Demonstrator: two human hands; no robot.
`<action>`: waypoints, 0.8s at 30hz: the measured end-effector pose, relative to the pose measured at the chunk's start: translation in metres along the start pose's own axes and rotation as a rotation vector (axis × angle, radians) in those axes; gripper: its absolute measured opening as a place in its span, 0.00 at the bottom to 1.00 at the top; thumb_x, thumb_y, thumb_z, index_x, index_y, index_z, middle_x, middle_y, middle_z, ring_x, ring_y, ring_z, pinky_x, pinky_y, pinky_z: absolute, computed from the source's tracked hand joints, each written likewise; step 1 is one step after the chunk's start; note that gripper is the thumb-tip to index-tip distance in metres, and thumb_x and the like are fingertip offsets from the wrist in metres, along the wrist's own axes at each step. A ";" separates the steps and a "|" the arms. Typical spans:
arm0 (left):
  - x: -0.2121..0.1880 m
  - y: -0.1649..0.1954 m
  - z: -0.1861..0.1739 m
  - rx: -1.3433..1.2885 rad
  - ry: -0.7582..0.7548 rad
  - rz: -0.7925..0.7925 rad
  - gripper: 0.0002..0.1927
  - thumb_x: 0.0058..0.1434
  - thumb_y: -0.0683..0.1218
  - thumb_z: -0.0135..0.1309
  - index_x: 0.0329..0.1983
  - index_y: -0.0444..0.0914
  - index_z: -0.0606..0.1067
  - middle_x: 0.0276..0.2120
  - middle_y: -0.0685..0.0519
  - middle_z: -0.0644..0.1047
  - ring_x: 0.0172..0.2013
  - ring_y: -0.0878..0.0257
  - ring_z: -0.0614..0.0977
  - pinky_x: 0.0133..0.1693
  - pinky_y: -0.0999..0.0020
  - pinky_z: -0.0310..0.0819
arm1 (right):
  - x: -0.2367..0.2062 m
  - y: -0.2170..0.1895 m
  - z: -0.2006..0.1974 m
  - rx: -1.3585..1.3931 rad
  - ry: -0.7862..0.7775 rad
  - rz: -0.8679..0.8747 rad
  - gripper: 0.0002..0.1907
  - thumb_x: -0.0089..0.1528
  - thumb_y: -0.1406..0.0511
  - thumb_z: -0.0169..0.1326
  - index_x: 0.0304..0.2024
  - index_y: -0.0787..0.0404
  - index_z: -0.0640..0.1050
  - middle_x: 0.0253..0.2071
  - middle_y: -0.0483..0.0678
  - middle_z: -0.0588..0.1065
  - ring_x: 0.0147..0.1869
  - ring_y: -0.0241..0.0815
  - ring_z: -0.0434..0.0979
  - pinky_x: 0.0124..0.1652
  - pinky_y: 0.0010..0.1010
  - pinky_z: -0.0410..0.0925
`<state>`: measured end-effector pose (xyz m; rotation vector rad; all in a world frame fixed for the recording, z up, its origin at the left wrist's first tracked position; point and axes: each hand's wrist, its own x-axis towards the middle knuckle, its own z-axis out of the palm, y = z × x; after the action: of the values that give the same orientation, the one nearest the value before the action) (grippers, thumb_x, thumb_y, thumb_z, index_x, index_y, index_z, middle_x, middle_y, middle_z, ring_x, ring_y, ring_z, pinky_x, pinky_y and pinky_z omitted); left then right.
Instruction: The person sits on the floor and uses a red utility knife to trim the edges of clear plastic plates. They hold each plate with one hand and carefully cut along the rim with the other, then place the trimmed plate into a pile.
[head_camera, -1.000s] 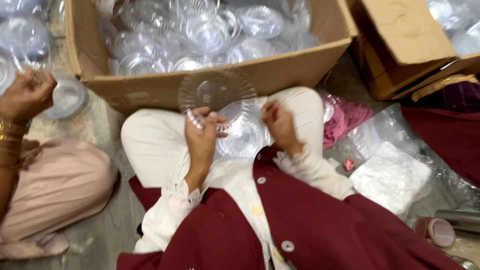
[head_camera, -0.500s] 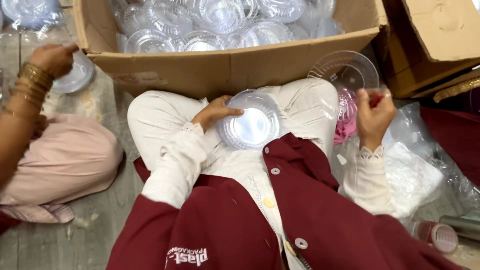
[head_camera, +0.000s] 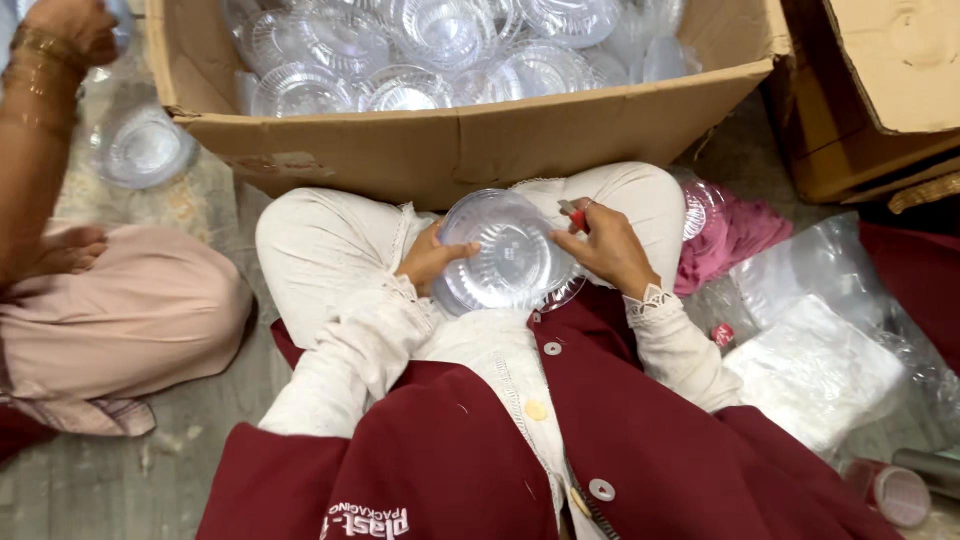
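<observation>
Clear ribbed plastic bowl (head_camera: 508, 252) rests in the seated person's lap, mouth turned up toward the head camera. Left hand (head_camera: 432, 260) cups its left rim, fingers curled under the wall and thumb lying over the edge, so the bowl sits steady. Right hand (head_camera: 605, 246) sits on the opposite rim; fingers pinched together on a small red tool (head_camera: 574, 216), tip just above the rim, apparently placed to work the edge. A second clear piece shows beneath the bowl, just below the right fingers. Beyond both hands stands a cardboard box (head_camera: 470, 140) full of the same bowls, within reach. Further left, another person's hand (head_camera: 70, 25) is raised above a separate clear bowl (head_camera: 142, 148) on the floor
</observation>
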<state>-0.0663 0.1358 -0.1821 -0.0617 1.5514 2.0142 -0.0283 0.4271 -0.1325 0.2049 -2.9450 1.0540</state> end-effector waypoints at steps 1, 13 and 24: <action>-0.002 -0.005 -0.002 -0.072 0.040 0.051 0.34 0.51 0.41 0.65 0.61 0.34 0.68 0.49 0.47 0.80 0.48 0.56 0.83 0.50 0.62 0.82 | 0.004 -0.008 -0.001 0.026 0.011 0.005 0.27 0.58 0.57 0.68 0.52 0.67 0.78 0.32 0.52 0.78 0.30 0.40 0.74 0.33 0.32 0.68; -0.129 0.028 -0.073 0.128 0.540 0.802 0.45 0.64 0.66 0.54 0.71 0.30 0.61 0.62 0.43 0.70 0.61 0.56 0.72 0.64 0.62 0.66 | 0.082 -0.135 0.066 0.606 -0.455 -0.162 0.55 0.52 0.59 0.72 0.75 0.61 0.57 0.58 0.51 0.75 0.41 0.47 0.73 0.36 0.42 0.66; -0.138 -0.032 -0.063 0.268 0.802 0.949 0.48 0.70 0.77 0.32 0.67 0.30 0.65 0.66 0.39 0.70 0.67 0.50 0.72 0.69 0.58 0.65 | 0.086 -0.090 0.127 0.476 -0.157 -0.952 0.50 0.50 0.60 0.76 0.67 0.58 0.60 0.61 0.56 0.76 0.40 0.27 0.75 0.35 0.19 0.67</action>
<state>0.0435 0.0260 -0.1777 -0.0273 2.7248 2.6185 -0.0972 0.2678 -0.1702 1.5279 -2.1098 1.4904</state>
